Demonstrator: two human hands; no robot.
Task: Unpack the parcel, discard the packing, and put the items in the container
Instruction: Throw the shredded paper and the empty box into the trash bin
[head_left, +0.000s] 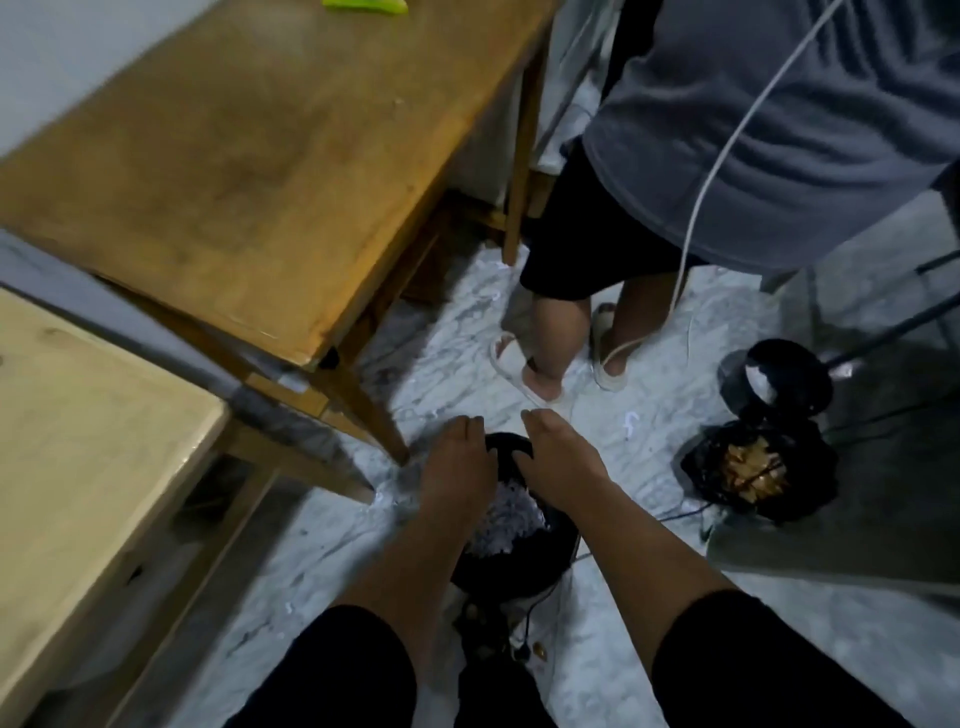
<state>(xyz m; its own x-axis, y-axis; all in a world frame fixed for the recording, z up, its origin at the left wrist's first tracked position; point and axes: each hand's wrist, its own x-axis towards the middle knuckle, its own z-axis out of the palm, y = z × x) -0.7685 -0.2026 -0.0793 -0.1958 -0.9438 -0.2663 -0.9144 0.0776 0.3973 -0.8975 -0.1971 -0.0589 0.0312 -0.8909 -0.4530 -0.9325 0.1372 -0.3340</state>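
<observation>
A black bin stands on the floor right below me, filled with white shredded paper packing. My left hand and my right hand are side by side, palms down, over the bin's far rim, with a dark bit of the bin liner showing between them. The fingers of both hands curl down past the rim, and their grip is hidden, so I cannot tell whether they hold anything. No parcel or unpacked item shows, apart from a green object at the far edge of the brown table.
A brown wooden table stands left of the bin, its leg close to my left hand. A pale table is nearer left. Another person in white slippers stands just beyond. A black bag with brown contents sits right.
</observation>
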